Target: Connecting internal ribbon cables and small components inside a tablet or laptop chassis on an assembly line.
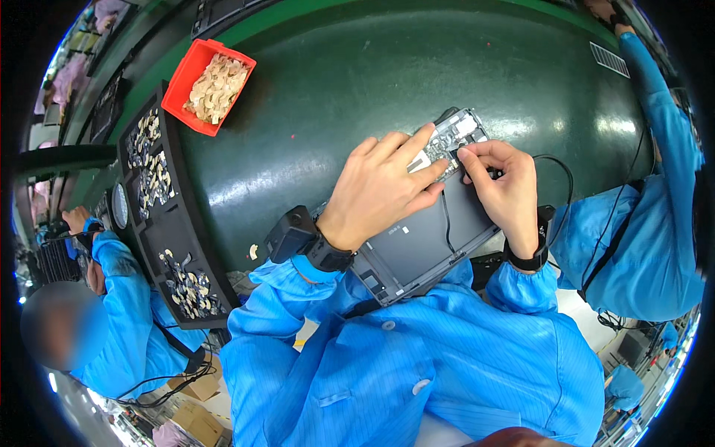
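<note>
We're wearing blue striped smock sleeves (417,350), both forearms coming up from the lower edge. We're working on a flat dark grey device shell with an exposed circuit board at its far end (424,238), lying on the dark green tabletop (335,89) right in front of us. Our left hand (383,190) is pressing flat on the shell, fingers spread and reaching onto the board, holding it down rather than gripping. Our right hand (506,190) is pinching closed on something small and dark at the board edge; can't tell what exactly. A thin black cable (555,175) is looping off there toward the right wrist.

Judgement: the shell is looking light, stiff and thin; the board end is fragile, so we're better off holding by the plastic edges and keeping pressure off the components.

Further left, a long black tray with compartments of small pale parts (160,216) is sitting along the tabletop edge. Beyond it, a red plastic bin of pale flat pieces (210,86). Co-workers in blue smocks are working at left (126,320) and right (648,216).
</note>
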### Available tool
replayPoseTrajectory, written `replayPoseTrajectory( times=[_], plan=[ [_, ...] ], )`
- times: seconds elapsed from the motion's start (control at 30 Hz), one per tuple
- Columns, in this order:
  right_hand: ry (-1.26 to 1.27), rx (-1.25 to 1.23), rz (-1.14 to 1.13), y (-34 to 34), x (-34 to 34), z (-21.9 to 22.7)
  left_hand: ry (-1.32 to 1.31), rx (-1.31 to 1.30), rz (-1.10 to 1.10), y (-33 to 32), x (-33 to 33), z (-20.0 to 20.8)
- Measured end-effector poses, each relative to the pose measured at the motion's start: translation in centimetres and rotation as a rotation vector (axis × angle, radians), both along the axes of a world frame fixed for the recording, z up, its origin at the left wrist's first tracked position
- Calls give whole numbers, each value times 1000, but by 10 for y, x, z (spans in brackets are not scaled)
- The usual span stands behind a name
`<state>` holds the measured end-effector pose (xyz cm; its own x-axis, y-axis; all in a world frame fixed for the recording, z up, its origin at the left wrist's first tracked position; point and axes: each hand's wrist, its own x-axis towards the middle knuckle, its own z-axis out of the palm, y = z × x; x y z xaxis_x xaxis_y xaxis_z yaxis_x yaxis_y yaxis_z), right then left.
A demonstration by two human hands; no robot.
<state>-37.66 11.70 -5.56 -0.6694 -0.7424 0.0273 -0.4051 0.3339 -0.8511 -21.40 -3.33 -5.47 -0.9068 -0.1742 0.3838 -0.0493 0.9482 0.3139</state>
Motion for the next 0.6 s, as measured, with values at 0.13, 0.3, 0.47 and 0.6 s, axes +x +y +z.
replayPoseTrajectory(
  times=[0.13,0.3,0.47,0.6],
  plan=[
    [19,-12,-3,-2,0,0,23,23,2,0,0,-5],
    [-33,13,3,-3,2,4,30,41,6,0,2,-7],
    [-45,47,3,0,2,8,46,45,-3,2,2,-6],
    [-132,51,-1,-2,4,13,45,39,-3,1,2,-7]
  ],
)
